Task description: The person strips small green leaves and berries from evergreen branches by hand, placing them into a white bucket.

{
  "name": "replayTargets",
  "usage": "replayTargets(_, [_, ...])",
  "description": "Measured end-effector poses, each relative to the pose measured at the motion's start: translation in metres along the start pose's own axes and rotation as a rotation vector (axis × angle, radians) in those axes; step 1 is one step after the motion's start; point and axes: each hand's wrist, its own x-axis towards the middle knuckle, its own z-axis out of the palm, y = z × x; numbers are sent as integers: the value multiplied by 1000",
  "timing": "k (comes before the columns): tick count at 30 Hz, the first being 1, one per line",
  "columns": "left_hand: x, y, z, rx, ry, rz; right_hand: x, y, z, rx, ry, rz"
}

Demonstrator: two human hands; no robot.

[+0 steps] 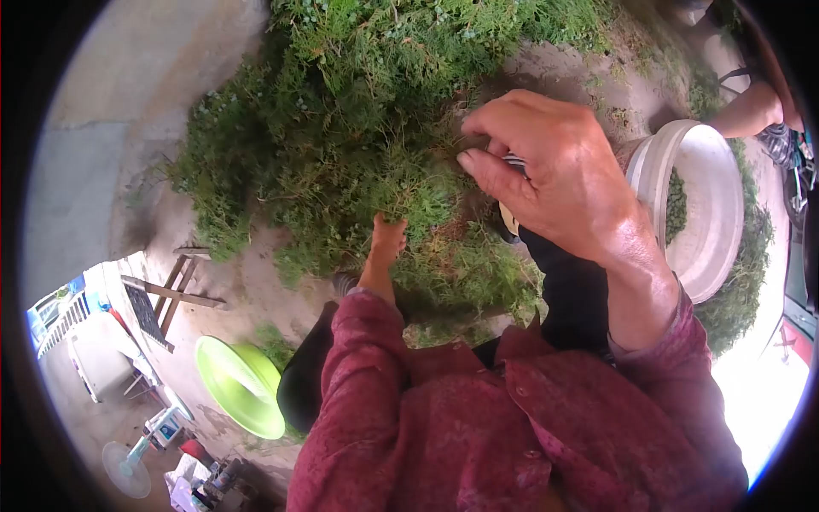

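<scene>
Left hand in the greenery, right hand raised above it

The fingers of the left hand [389,239] were curled closed around a leafy sprig [431,203], low among the cut branches. The right hand [559,175] was raised much nearer the head camera, its fingers bent; the tips of thumb and forefinger stood slightly apart. A small grey thing [515,160] showed between that thumb and the bent fingers, but whether they were closed on it could not be told.

Around and beyond the left hand spread the pile of evergreen branches [341,136], dotted in places with pale, round cones. It lay on the ground, with loose bits scattered at its edges. The person wore a dark red shirt [478,427] and dark trousers [576,290].

Just beside the right wrist was a white bucket [721,230], its open mouth turned toward the camera and some green pieces inside. More greenery [735,311] lay beyond it. Another person's bare limb [751,111] showed at the upper right. On the left were a tilted lime-green basin [223,392], a wooden stand [175,294] and, farther off, a fan [126,469].
</scene>
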Motion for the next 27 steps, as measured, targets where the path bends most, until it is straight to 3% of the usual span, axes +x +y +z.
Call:
replayTargets(1, [-7, 3, 1, -13, 14, -62, -1, -1, 0, 2, 9, 0])
replayTargets(5, [3, -20, 0, -86, -69, 12, -6, -7, 2, 57, 0, -29])
replayTargets(7, [-7, -12, -1, 72, -244, 161, -7, -8, 2, 57, -6, -43])
replayTargets(11, [-45, 23, -3, 73, -165, 270, -4, -11, 3, 22, -5, -19])
replayTargets(13, [-73, 48, -15, -194, -232, 208, -3, -10, 6, 25, -3, -23])
replayTargets(17, [-130, 89, -70, -288, -499, 178, 1, -7, 10, 26, 10, -52])
replayTargets(19, [-170, 105, -93, -347, -531, 248, 1, -10, 11, 34, -14, -36])
replayTargets(22, [-219, 116, -115, -505, -589, 417, 6, -19, 15, 162, -277, -13])
replayTargets(23, [-232, 119, -119, -603, -619, 510, 9, -25, 20, 158, -269, -37])
replayTargets(25, [-254, 121, -119, -699, -672, 612, 11, -38, 35, 508, -512, 116])
replayTargets(27, [-263, 119, -115, -794, -735, 707, 19, -51, 49, 488, -610, 120])
